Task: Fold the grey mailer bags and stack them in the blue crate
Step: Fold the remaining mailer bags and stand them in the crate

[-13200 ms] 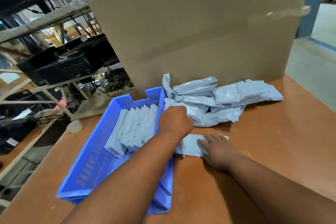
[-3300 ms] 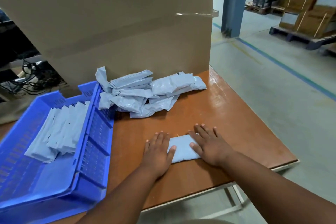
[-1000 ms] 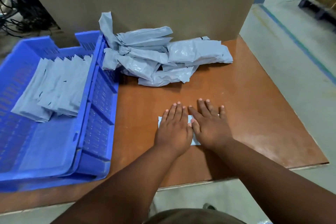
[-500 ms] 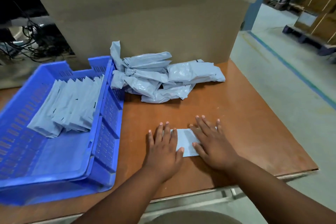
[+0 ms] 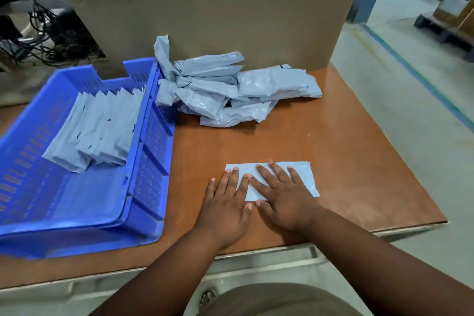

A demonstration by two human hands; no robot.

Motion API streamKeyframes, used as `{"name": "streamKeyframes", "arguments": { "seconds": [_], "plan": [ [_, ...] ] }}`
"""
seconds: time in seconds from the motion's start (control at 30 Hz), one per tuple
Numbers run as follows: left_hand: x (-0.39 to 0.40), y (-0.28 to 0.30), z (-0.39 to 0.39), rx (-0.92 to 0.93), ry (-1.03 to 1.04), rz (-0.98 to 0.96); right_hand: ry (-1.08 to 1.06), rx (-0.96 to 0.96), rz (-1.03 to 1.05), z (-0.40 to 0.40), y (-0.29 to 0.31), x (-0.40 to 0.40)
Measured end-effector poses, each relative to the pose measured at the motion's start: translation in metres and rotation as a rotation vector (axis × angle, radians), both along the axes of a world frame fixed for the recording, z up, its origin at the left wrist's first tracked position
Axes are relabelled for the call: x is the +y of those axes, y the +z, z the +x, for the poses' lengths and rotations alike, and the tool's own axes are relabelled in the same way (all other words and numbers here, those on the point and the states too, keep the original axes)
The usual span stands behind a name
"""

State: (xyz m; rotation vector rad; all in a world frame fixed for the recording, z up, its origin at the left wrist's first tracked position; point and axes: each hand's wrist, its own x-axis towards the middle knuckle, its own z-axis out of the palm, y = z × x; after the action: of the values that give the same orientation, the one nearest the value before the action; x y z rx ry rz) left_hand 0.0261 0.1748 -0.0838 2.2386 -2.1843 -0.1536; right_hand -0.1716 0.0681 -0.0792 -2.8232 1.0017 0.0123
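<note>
Brown counter (image 5: 295,136), big cardboard box at its back edge, and near the front edge we've got both hands flat, fingers straight: left hand (image 5: 225,202) and right hand (image 5: 284,197) pressing the grey mailer bag (image 5: 304,174). We want firm, even pressure along the crease before lifting it left into the blue crate (image 5: 151,141).

Mailer bag (image 5: 305,177) now extends past right hand (image 5: 284,197).
</note>
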Motion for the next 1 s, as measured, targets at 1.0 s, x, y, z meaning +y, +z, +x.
{"name": "streamKeyframes", "arguments": {
  "seconds": [1.0],
  "plan": [
    [-0.036, 0.014, -0.043, 0.027, -0.055, 0.047, -0.018, -0.086, -0.005, -0.041, 0.002, -0.006]
  ]
}}
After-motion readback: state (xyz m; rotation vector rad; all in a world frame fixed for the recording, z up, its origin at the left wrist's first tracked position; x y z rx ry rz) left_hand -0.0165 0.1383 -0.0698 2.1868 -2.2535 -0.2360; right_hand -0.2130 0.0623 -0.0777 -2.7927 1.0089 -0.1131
